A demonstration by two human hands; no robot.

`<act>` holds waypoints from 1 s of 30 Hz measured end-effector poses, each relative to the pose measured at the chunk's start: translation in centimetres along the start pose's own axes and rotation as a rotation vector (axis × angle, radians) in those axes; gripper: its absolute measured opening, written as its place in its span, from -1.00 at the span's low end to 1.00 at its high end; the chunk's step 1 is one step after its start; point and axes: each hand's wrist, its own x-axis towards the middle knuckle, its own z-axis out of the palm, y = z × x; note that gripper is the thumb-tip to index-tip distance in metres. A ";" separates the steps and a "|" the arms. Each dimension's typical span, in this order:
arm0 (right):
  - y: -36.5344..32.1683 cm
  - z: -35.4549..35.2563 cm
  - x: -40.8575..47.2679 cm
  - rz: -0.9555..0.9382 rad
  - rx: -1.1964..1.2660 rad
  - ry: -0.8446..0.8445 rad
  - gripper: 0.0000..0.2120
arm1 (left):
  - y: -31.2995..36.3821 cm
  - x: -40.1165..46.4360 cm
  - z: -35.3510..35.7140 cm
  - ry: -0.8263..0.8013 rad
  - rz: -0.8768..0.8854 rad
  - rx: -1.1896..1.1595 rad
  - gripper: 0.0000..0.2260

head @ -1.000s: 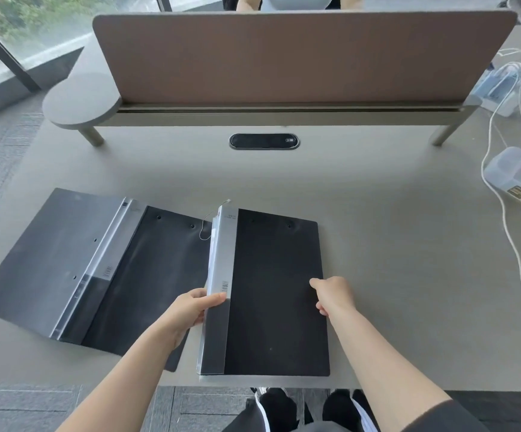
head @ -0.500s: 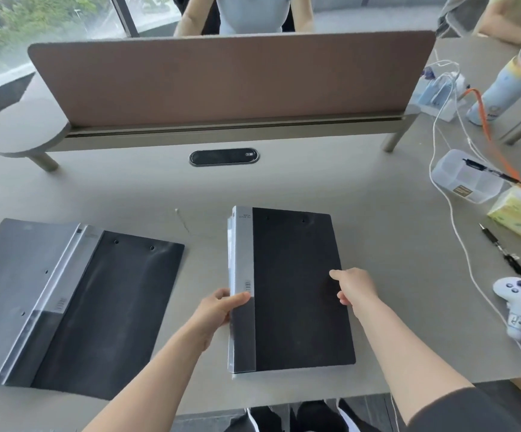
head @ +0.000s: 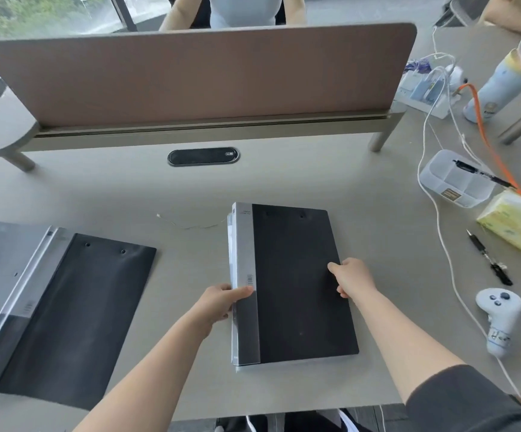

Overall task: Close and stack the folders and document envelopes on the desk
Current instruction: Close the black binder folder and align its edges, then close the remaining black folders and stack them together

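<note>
A closed black folder (head: 296,285) with a grey spine lies flat in the middle of the grey desk (head: 190,194). My left hand (head: 221,304) grips its spine edge, thumb on top. My right hand (head: 351,277) holds the folder's right edge, fingers curled round it. A second black folder (head: 66,310) lies open and flat at the left, its grey inner cover spread toward the desk's left edge. A thin white string (head: 187,224) trails on the desk between the two folders.
A brown divider screen (head: 196,73) stands across the back, with a person seated behind it. At the right lie white cables (head: 440,226), a clear plastic box (head: 452,179), a tissue pack (head: 516,222), a black pen (head: 489,261), a white controller (head: 499,319) and a pale blue bottle (head: 508,76).
Both hands have slid the closed folder to the right, away from the open folder it had overlapped. A gap of bare desk now separates them.
</note>
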 end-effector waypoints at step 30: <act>-9.0 7.7 -11.3 -0.758 -0.010 -0.259 -0.72 | -4.4 -7.9 -5.2 0.579 0.065 -0.151 -0.65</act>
